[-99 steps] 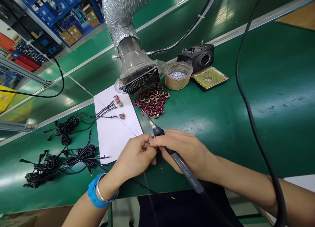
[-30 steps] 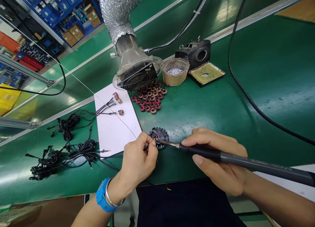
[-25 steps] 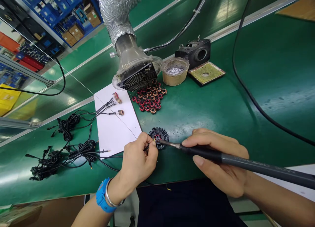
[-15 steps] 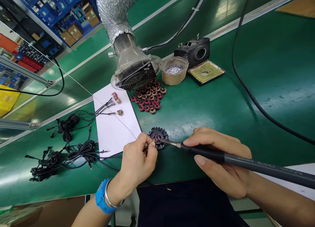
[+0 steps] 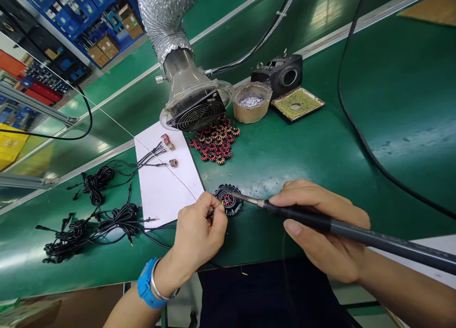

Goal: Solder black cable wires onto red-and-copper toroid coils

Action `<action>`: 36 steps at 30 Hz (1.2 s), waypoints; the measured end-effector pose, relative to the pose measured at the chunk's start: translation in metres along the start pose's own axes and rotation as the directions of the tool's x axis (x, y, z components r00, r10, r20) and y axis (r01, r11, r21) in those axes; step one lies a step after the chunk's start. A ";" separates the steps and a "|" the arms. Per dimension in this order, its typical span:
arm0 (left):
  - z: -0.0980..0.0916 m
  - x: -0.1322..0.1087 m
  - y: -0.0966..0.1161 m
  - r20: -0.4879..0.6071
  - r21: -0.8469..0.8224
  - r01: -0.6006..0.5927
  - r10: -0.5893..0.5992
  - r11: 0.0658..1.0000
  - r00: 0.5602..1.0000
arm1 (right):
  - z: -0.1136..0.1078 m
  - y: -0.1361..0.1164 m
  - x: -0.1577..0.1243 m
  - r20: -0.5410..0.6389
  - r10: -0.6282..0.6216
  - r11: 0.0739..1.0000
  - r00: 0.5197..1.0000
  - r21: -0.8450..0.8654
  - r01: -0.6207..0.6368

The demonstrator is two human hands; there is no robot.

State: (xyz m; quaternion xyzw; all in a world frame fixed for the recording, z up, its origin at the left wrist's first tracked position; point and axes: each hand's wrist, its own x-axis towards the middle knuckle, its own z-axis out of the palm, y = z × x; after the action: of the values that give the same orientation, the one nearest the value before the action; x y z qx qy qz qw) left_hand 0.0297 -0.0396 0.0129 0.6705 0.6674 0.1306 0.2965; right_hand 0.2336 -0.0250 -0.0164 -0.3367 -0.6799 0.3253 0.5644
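A round black toothed holder with a red-wound coil [image 5: 228, 199] in it lies on the green bench. At its left edge my left hand [image 5: 201, 228] pinches a black cable; a thin yellow wire end and a fine wire show at the fingertips. My right hand [image 5: 324, 228] holds a black soldering iron [image 5: 302, 217] like a pen, its metal tip over the upper right part of the holder. Whether the tip touches anything is too small to tell. White paper [image 5: 169, 190] with coils and cable ends lies to the left.
Black cable bundles [image 5: 121, 221] lie at the left. Behind the holder are a pile of small red coils [image 5: 217, 145], a fume hood [image 5: 195, 98], a round tub [image 5: 252, 109], a yellow sponge tray [image 5: 298, 105] and a black iron stand [image 5: 285, 74]. A black cord hangs at the right.
My right hand has moved slightly right, and the iron's tip has shifted up and away from the middle of the coil. My left hand is nearly unmoved.
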 end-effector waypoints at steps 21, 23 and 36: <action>-0.010 0.014 0.004 0.006 0.244 -0.011 0.010 0.970 1.000 | 0.007 0.007 -0.002 -0.110 0.020 1.000 0.994 0.001 -0.020; -0.010 0.015 0.004 0.012 0.254 -0.011 0.009 0.967 1.000 | 0.007 0.007 -0.001 -0.104 0.027 1.000 0.994 -0.005 -0.027; -0.017 0.015 0.003 0.091 0.088 -0.006 -0.002 0.996 0.996 | 0.012 0.010 -0.004 -0.122 0.164 0.986 0.979 0.004 -0.165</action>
State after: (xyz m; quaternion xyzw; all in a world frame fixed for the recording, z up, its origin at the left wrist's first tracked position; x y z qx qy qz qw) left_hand 0.0238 -0.0213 0.0246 0.6887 0.6578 0.0707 0.2966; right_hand 0.2228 -0.0231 -0.0286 -0.4128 -0.6148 0.3478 0.5751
